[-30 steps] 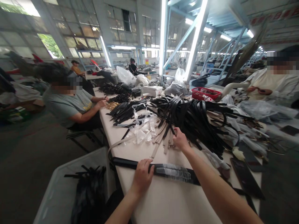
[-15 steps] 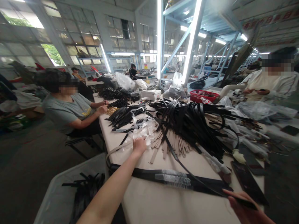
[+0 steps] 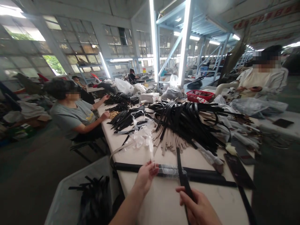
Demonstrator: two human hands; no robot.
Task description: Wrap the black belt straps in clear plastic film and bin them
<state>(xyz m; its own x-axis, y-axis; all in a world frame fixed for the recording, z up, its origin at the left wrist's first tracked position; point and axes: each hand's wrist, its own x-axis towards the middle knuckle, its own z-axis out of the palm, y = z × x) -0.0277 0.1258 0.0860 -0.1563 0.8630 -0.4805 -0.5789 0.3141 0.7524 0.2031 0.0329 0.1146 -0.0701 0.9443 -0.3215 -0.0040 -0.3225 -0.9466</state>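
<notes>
My left hand [image 3: 146,176] is closed, its fingertips pinching a thin white strip [image 3: 151,150] that trails back to a crumpled heap of white strips [image 3: 140,135]. My right hand [image 3: 199,204] is wrapped round a black strap [image 3: 180,165], which points away from me across the table. Under that strap lies a long, flat black band [image 3: 201,175], with clear shiny wrapping [image 3: 168,171] round its middle. Beyond my hands rises a large pile of black straps [image 3: 185,115], with pale beige strips [image 3: 170,140] fanned out at its near side.
A clear plastic bin [image 3: 58,193] with black strips stands at the left by the table [image 3: 150,206]. A co-worker in a grey shirt [image 3: 72,115] sits at the left edge; another person [image 3: 260,78] is at the right. A dark phone-like slab [image 3: 239,170] and a red basket [image 3: 200,95] are on the table.
My left hand has come back from the white heap towards me, drawing out a white strip. My right hand has moved left and in with the black strap. The view has shifted slightly.
</notes>
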